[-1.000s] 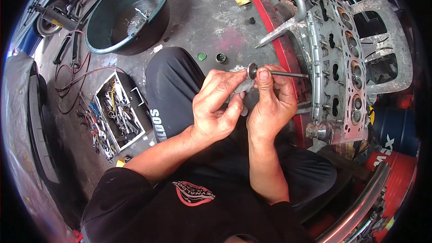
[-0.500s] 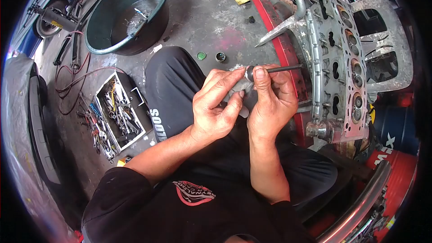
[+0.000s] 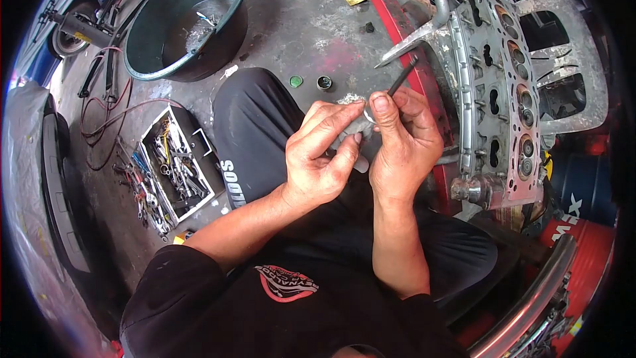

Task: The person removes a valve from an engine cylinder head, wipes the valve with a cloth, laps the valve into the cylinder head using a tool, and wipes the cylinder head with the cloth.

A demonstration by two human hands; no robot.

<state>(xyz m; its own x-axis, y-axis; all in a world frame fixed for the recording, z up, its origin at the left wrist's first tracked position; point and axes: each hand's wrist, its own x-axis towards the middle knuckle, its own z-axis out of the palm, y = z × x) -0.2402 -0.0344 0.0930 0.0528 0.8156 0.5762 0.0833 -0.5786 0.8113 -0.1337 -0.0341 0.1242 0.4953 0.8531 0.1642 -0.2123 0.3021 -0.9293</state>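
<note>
Now, valve stem [image 3: 403, 77] steeper, pinched in right hand [image 3: 405, 146]

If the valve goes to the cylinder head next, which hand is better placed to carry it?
Probably the right hand: its thumb and fingers grip the valve, and it is nearer the cylinder head. The left hand is farther away, holding what looks like grey cloth.

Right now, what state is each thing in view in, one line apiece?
Left hand: pinching a grey piece
Right hand: gripping the valve
Valve: held, dark stem angled away from the wearer
Grey piece: pinched, material unclear
Toolbox: open, tools inside
Small jar: open
Green tub: open-topped, contents unclear
Cylinder head: face uncovered
</note>
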